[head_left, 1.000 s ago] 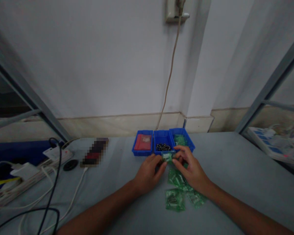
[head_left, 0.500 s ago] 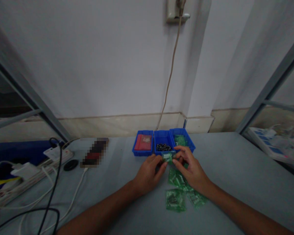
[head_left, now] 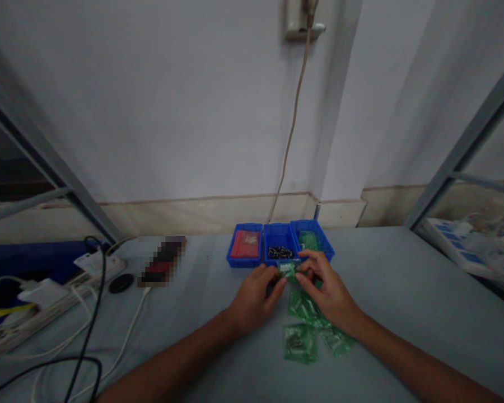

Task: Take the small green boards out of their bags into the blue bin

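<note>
Between my two hands is a small green plastic bag, held just in front of the middle bin. My left hand pinches its left side with thumb and fingers. On the right side, my right hand grips it with thumb and fingertips. Under and beside my right hand lie several filled green bags on the table. Small black and silver cylindrical parts are heaped in the middle blue bin. The right blue bin contains green bags, and the left blue bin holds a red bag.
A pixelated object lies to the left with a white cable running from it. Near it are a black round disc and a power strip with plugs. Wall and metal frame posts border the table.
</note>
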### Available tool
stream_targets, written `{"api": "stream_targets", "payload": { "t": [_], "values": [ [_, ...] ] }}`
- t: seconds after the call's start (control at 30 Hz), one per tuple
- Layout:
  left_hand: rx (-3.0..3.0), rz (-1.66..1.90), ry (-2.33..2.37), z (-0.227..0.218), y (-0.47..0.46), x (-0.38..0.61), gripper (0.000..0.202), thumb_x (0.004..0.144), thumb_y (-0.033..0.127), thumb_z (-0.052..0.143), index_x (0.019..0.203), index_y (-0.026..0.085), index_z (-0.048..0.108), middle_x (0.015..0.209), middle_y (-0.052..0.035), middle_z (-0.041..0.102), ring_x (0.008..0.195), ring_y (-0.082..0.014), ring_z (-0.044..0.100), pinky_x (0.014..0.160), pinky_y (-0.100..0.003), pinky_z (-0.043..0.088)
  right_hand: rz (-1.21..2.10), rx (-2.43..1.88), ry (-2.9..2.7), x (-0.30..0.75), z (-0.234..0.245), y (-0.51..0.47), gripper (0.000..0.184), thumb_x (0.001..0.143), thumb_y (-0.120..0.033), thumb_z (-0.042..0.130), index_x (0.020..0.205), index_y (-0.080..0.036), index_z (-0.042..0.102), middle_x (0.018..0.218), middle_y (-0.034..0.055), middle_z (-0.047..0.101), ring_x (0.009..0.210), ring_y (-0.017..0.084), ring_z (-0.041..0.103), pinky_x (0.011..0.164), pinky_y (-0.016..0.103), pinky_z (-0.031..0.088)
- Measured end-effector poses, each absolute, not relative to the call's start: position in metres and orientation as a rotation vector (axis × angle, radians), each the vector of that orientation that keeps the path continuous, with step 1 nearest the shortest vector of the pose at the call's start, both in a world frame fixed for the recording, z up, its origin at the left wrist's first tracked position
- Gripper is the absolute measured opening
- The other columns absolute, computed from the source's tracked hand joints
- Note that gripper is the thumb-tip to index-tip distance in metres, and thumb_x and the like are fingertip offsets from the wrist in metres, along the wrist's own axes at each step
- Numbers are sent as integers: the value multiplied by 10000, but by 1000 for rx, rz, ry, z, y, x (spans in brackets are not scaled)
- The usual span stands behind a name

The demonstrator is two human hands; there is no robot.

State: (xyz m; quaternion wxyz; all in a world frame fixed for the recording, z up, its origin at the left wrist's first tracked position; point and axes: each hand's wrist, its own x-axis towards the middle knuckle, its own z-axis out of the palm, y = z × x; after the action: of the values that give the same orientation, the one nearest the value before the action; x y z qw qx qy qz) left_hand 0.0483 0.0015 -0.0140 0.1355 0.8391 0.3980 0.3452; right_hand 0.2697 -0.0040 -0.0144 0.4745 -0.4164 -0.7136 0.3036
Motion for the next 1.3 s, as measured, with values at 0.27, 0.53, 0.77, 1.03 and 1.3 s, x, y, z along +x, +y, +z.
{"api": "stream_targets", "payload": {
  "t": [0.27, 0.53, 0.77, 1.03, 1.3],
  "values": [
    [2437, 1016, 1160, -15, 2, 48, 252, 1090, 330, 502, 882, 202, 566, 841, -29, 604, 793, -193, 575, 706, -298, 436, 747, -996, -1748, 269, -13, -4, 384, 1034, -287, 601, 1396, -282, 473, 957, 3, 609, 774, 178, 597, 721, 301, 494],
    [2433, 1011, 1162, -14, 1, 49, 265, 1091, 338, 503, 868, 202, 552, 825, -29, 596, 789, -196, 567, 697, -300, 426, 730, -1011, -1748, 269, -14, -4, 384, 1028, -287, 613, 1390, -284, 483, 948, -2, 613, 771, 172, 591, 691, 289, 489],
    [2430, 1034, 1137, -13, 1, 49, 250, 1085, 317, 514, 865, 204, 553, 826, -30, 603, 778, -192, 571, 687, -298, 426, 762, -1014, -1740, 269, -13, -5, 383, 1031, -297, 610, 1390, -282, 478, 942, -1, 602, 765, 175, 600, 651, 281, 475],
    [2423, 1009, 1166, -14, 1, 49, 256, 1085, 329, 510, 866, 204, 558, 820, -23, 583, 768, -188, 567, 690, -292, 430, 732, -1009, -1750, 268, -13, -4, 378, 1028, -291, 607, 1386, -274, 487, 939, 3, 622, 748, 175, 596, 684, 295, 489],
    [2424, 1000, 1157, -14, 2, 48, 267, 1093, 351, 498, 875, 207, 553, 827, -25, 586, 781, -193, 566, 693, -303, 425, 728, -1017, -1752, 270, -14, -5, 389, 1029, -296, 613, 1396, -275, 484, 946, 4, 628, 767, 176, 605, 697, 293, 495]
  ]
}}
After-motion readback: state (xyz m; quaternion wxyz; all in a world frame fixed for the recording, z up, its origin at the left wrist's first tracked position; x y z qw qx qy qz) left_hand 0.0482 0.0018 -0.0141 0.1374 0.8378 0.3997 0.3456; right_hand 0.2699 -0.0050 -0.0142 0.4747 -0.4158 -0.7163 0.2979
